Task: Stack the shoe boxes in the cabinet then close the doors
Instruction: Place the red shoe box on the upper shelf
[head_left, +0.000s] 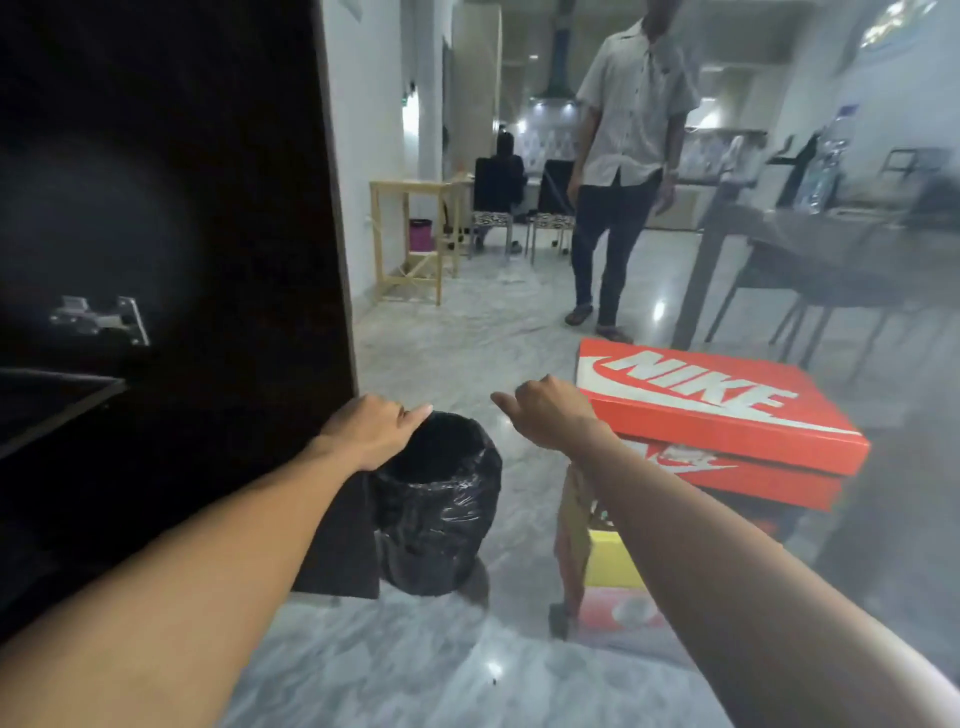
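Note:
An orange Nike shoe box (727, 410) tops a stack at the right, above a second orange box (753, 480), a yellow box (615, 564) and a red one (618, 613) near the floor. The dark cabinet (156, 208) fills the left, its interior black, with a metal hinge (101, 319) and a shelf edge (57, 400) showing. My left hand (371, 428) is curled over the top corner of a low dark door panel (340, 540). My right hand (545, 410) hangs in a loose fist just left of the top Nike box, with nothing in it.
A bin lined with a black bag (436, 499) stands on the marble floor between my hands. A person (623, 166) walks toward me beyond the boxes. A grey table and chairs (810, 249) sit at the right, a wooden stand (410, 239) by the wall.

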